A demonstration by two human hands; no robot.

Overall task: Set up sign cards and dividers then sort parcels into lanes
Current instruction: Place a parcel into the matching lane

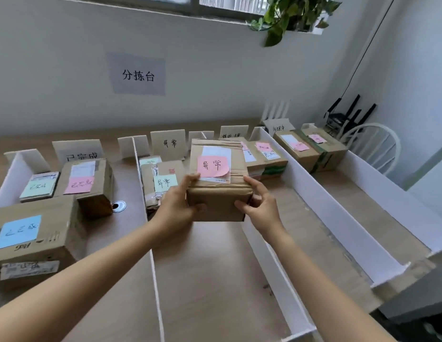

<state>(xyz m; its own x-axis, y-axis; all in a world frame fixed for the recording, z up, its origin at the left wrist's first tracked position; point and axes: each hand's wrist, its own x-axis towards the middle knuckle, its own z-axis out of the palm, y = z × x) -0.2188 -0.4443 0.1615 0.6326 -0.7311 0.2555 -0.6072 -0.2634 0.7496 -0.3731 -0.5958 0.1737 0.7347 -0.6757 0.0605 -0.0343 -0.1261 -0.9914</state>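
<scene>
A brown cardboard parcel (218, 198) with a pink sticky note sits between both my hands in the second lane from the left. My left hand (176, 206) grips its left side and my right hand (259, 206) grips its right side. Behind it stands a white sign card (168, 144) with the same two characters as the note. Just to the left lies another parcel (163, 183) with a green note. White foam-board dividers (143, 193) (333, 218) split the wooden table into lanes. Whether the held parcel rests on the table or hangs just above it I cannot tell.
The leftmost lane holds three parcels (30, 240) with coloured notes and a sign card (78, 151). The lanes to the right hold more parcels (264, 156) (313, 149) at the far end. A white chair (373, 144) and routers stand at the far right.
</scene>
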